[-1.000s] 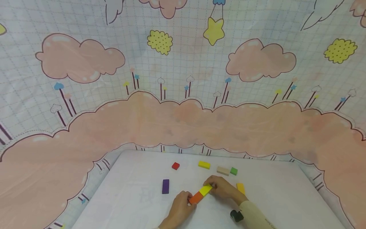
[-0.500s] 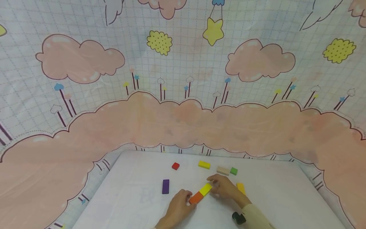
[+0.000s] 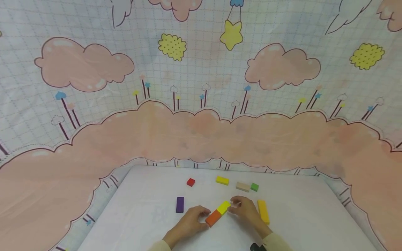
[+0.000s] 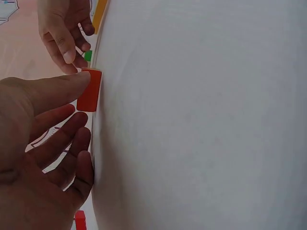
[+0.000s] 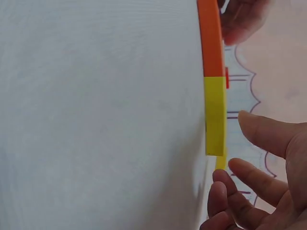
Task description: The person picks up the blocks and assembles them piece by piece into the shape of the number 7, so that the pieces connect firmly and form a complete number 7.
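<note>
An orange block (image 3: 213, 218) and a yellow block (image 3: 224, 207) lie end to end in one slanting row on the white table. My left hand (image 3: 190, 221) is at the orange block's near end, its thumb and fingers spread apart. In the left wrist view the thumb overlaps the orange block (image 4: 89, 91); whether it touches cannot be told. By the far end of the yellow block is my right hand (image 3: 246, 210), holding nothing. The right wrist view shows its relaxed fingers (image 5: 261, 184) apart from the yellow block (image 5: 215, 115).
A purple block (image 3: 180, 204) lies left of the row. Farther back are a red block (image 3: 191, 182), another yellow block (image 3: 222, 180), a beige block (image 3: 243, 187) and a green block (image 3: 254, 187). A long orange-yellow block (image 3: 263, 212) lies to the right. A dark object (image 3: 257, 247) shows beside the right sleeve.
My right hand has let go of the yellow block and moved slightly away. My left fingers have loosened and drawn back from the orange block. The row of blocks stays in place.
</note>
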A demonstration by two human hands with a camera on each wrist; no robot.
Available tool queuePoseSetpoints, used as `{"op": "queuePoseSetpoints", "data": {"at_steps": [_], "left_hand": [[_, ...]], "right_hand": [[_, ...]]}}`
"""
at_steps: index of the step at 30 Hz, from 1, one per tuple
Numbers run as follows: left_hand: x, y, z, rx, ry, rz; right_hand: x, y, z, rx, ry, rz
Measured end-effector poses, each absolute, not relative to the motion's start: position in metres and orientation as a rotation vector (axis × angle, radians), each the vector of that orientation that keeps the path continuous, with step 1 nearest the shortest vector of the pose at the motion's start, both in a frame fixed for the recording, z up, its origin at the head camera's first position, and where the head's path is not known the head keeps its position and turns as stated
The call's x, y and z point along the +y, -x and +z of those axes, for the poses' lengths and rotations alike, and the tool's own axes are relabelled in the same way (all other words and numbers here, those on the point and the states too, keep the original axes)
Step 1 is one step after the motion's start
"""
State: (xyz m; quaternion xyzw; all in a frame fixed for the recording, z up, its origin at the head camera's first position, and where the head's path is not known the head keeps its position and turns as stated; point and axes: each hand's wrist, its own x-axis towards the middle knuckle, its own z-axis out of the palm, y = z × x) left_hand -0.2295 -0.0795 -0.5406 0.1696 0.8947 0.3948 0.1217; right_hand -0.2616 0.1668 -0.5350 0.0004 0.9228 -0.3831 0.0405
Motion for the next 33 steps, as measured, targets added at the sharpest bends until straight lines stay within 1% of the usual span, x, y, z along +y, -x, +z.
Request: {"op": "queuePoseSetpoints", "data": {"at_steps": [9, 19, 33], "left_hand": [[-0.080, 0.232, -0.541, 2.612, -0.497, 1.133], [-0.080, 0.234, -0.546, 2.645, -0.554, 1.097], [-0.074, 0.230, -0.542, 2.678, -0.562, 1.044]], "right_hand": [[0.161, 0.266, -0.542, 2.818, 0.005, -1.157], [0.159, 0.268, -0.541, 2.797, 0.057, -1.186], [0.158, 0.269, -0.538, 2.810, 0.086, -1.158]]}}
